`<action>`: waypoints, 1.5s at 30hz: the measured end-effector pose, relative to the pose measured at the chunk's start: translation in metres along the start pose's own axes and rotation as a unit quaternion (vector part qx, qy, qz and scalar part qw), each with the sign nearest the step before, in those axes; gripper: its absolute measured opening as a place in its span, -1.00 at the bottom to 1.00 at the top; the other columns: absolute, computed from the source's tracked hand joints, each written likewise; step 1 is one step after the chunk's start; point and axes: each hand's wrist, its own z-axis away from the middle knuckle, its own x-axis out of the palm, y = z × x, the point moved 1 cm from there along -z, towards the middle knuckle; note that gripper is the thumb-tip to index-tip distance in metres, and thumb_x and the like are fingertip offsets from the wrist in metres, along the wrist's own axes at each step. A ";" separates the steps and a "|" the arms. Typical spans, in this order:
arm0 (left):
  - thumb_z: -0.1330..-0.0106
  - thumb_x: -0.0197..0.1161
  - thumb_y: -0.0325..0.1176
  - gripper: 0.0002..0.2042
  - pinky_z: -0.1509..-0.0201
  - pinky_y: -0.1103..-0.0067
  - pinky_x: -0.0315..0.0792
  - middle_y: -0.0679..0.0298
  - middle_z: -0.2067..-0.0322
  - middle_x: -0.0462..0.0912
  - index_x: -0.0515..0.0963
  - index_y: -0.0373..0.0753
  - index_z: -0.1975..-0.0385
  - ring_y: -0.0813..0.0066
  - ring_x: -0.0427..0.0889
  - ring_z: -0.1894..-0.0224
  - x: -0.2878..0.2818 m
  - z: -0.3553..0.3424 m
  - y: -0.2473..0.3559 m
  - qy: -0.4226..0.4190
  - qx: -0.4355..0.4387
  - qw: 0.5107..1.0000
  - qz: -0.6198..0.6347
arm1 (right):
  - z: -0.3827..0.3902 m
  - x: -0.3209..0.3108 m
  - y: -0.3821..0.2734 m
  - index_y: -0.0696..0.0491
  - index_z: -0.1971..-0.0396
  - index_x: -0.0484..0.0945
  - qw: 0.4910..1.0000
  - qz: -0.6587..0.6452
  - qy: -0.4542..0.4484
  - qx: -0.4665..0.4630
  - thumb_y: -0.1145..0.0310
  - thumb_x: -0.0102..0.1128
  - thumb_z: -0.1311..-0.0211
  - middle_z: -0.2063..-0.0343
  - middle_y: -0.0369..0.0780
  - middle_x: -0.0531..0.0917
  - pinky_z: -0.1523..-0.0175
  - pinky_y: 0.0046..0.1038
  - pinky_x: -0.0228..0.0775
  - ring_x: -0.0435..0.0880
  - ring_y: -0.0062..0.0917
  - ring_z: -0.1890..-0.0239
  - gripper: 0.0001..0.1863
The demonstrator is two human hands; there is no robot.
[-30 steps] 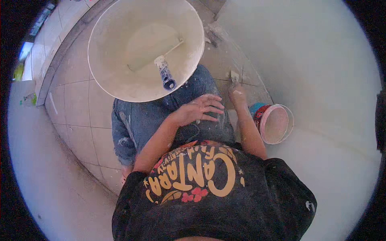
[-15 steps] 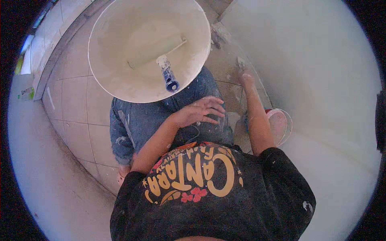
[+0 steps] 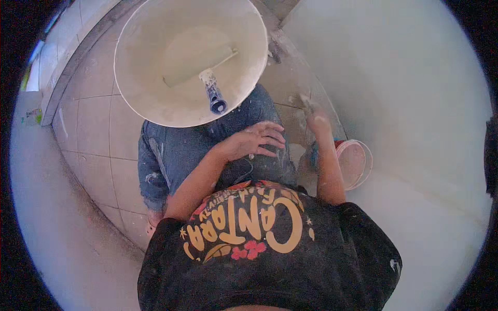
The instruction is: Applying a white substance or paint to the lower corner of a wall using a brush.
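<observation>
Head view: left hand [image 3: 255,140] spread on jeans [image 3: 176,150]; right hand [image 3: 315,120] blurred, grip unclear, beside wall [image 3: 404,93].

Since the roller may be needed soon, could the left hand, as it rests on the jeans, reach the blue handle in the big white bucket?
Probably yes: the left hand lies open just below the blue roller handle, which sticks up inside the big white bucket, nothing between.

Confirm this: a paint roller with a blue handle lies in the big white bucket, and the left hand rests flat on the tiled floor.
Not quite. The paint roller with the blue handle does lie in the big white bucket, but the left hand rests on the person's jeans-clad thigh, not on the tiled floor. The head view shows it.
</observation>
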 end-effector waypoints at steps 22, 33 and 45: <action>-0.18 0.18 -0.05 -0.34 -0.22 0.27 0.32 0.10 -0.07 0.41 0.19 -0.24 -0.23 0.20 0.38 -0.20 -0.017 0.001 -0.005 -0.008 -0.004 1.000 0.027 | -0.102 0.041 0.045 0.09 0.22 0.63 0.995 0.065 -0.079 -0.002 -0.13 0.22 -0.05 0.22 -0.02 0.65 0.07 -0.18 0.47 0.65 -0.14 0.18 -0.45; -0.16 0.18 -0.01 -0.31 -0.21 0.28 0.32 0.11 -0.04 0.42 0.18 -0.24 -0.23 0.23 0.40 -0.18 -0.026 0.005 -0.014 -0.018 0.005 1.000 -0.009 | -0.119 -0.031 0.010 0.10 0.20 0.63 0.970 0.006 -0.214 0.112 -0.05 0.08 -0.19 0.12 -0.03 0.63 -0.04 -0.16 0.40 0.60 -0.10 0.07 -0.51; -0.21 0.18 -0.12 -0.37 -0.21 0.26 0.33 0.09 -0.05 0.41 0.18 -0.25 -0.24 0.21 0.39 -0.18 -0.017 0.003 -0.004 -0.007 -0.016 1.000 0.004 | 0.016 0.034 -0.012 0.09 0.11 0.56 0.979 -0.036 -0.085 0.180 -0.05 -0.11 -0.29 0.24 0.08 0.62 0.01 -0.07 0.41 0.60 0.02 0.14 -0.49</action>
